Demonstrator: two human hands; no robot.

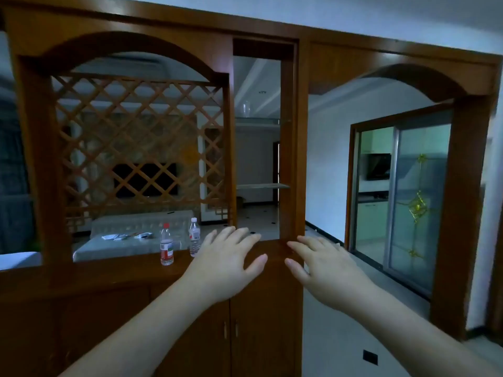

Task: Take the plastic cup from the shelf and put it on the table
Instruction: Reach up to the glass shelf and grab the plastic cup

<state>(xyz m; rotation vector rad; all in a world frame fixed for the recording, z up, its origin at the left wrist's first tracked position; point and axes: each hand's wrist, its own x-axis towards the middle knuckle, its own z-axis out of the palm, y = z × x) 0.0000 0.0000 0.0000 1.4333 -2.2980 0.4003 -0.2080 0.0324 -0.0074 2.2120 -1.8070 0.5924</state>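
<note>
A clear plastic cup stands on the upper glass shelf in the narrow open bay of a brown wooden divider. It is faint and hard to make out. Both my hands are stretched out far below it, palms down, fingers spread, holding nothing. My left hand hovers over the wooden counter in front of the bay. My right hand is beside it, near the bay's right post. A table with a pale cover shows through the divider, behind the counter.
Two plastic bottles stand on the counter left of my left hand: one with a red cap, one with a white cap. A lower glass shelf crosses the bay. Lattice panel at left, arched doorway and sliding glass door at right.
</note>
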